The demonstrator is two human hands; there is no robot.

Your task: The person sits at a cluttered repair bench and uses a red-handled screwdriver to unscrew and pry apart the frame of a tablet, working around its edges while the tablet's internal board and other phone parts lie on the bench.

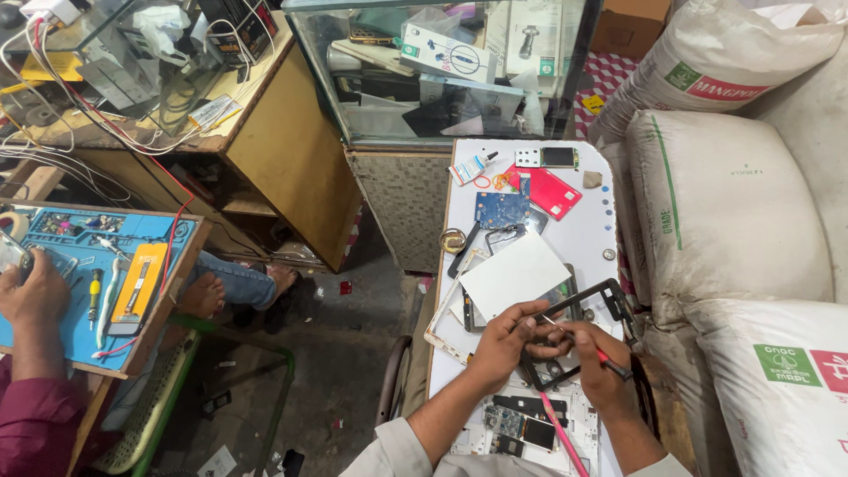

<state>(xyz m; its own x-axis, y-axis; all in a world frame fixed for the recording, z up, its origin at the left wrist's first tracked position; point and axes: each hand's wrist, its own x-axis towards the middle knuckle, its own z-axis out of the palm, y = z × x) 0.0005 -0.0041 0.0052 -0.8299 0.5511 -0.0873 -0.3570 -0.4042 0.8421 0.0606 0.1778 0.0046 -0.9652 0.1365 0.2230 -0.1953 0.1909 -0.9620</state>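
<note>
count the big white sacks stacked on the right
3: one at the top right, one in the middle against the white table's edge, and one at the lower right. More may be hidden behind them.

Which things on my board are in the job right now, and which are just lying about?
In hand:
left hand gripping the black frame
right hand holding a red-handled tool over the frame

Lying about:
white sheet
blue circuit board
red card
tape roll
pink tool
white frame
</note>
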